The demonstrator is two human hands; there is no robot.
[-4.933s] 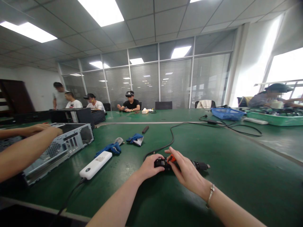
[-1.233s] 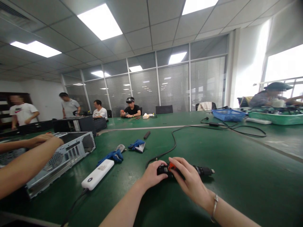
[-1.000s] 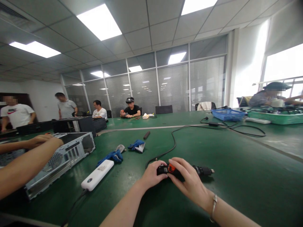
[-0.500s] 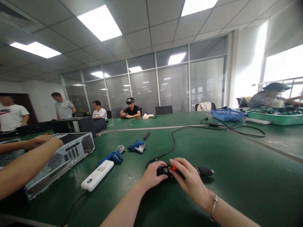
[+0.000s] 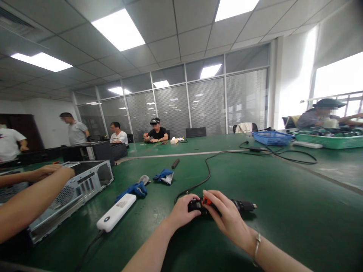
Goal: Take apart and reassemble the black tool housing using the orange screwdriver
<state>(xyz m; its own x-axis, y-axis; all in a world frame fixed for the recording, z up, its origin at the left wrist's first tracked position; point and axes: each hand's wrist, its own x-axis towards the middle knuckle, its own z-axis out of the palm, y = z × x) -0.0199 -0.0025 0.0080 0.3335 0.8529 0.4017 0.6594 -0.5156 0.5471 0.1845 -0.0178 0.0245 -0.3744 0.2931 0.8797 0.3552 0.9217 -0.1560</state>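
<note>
On the green table (image 5: 283,181) lies a long black item (image 5: 195,205), partly covered by my hands; its exact kind is hard to make out. A black plug-like end (image 5: 247,206) with a small metal tip sticks out at its right. My left hand (image 5: 183,209) is closed around the item's left part, thumb in front and fingers behind. Thumb and fingers of my right hand (image 5: 225,211) pinch a small orange piece (image 5: 207,201) on top of it. A black cable (image 5: 208,170) curves away behind my left hand.
To the left stand a white power bank-like box (image 5: 117,213) with a cord, blue gloves (image 5: 136,189), and a metal computer case (image 5: 85,185) with a co-worker's arms (image 5: 51,185) over it. Farther back are a dark bar (image 5: 175,163), a blue basket (image 5: 272,138) and a green basket (image 5: 330,141).
My hands stay almost in place, with the right fingers shifting slightly on the orange piece. At the far left, a person in white has moved left.
</note>
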